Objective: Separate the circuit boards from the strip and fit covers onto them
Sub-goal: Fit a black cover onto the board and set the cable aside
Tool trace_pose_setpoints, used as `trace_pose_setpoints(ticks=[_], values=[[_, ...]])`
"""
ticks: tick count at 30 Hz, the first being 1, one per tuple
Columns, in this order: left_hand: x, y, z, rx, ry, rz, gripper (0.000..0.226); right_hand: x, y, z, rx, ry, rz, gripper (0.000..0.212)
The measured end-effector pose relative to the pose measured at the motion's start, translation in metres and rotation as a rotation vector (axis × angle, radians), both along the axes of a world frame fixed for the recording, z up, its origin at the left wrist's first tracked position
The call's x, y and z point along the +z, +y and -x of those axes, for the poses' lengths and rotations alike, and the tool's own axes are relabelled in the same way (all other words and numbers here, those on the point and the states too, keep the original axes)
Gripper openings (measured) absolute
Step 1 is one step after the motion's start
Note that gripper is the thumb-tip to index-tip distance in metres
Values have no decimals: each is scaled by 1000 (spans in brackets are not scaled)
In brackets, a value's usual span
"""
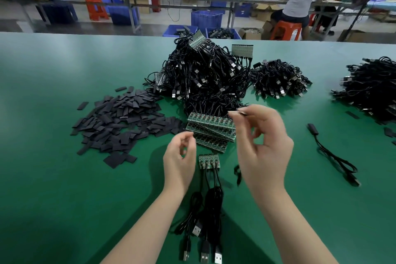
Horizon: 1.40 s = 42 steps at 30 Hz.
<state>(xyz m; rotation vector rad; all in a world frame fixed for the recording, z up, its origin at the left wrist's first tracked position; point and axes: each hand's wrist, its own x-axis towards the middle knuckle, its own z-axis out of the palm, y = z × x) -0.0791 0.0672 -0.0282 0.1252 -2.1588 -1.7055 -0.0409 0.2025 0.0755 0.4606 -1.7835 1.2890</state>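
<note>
A small, blurred piece, seemingly a separated board, is pinched in the right hand (260,135) above the stacked strips (211,128), the left hand (180,156) loosely curled and empty; a cover from the far-left pile (120,122) is judged needed next.

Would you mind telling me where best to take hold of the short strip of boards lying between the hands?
Probably pinch the short strip at its two bare short ends, coming from above, one hand per side. It lies flat on the green table, and its cables leave the near long edge, so that edge is cluttered while the ends stay free.
</note>
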Motion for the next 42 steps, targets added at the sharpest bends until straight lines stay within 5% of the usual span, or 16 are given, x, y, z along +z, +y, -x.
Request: trace_pose_setpoints(ticks=[2, 6, 11, 14, 18, 20, 25, 30, 35, 42], values=[[9, -12, 5, 78, 79, -28, 19, 10, -12, -1, 106, -29, 39, 17], [29, -54, 29, 223, 211, 22, 17, 12, -22, 8, 407, -336, 579, 13], [37, -112, 66, 307, -1, 334, 21, -33, -4, 33, 491, -866, 1077, 10], [32, -131, 82, 159, -221, 740, 30, -74, 6, 32, 278, -983, 642, 8], [30, -136, 96, -104, -290, 1019, 33, -98, 11, 25, 160, -827, 86, 11], [31, -134, 102, -204, -358, 1125, 37, -101, 8, 24, 134, -805, -42, 15], [28, -130, 107, -86, -354, 1235, 34, -107, 8, 26, 136, -788, -32, 15], [29, -130, 103, 23, -330, 1146, 24, -108, 8, 26, 152, -791, -8, 13], [39, -108, 80, 211, -2, 860, 16, -107, 10, 27, 144, -797, 68, 10], [36, -22, 31, -364, 2, 459, 10, -109, 11, 29, 144, -787, 155, 28]])
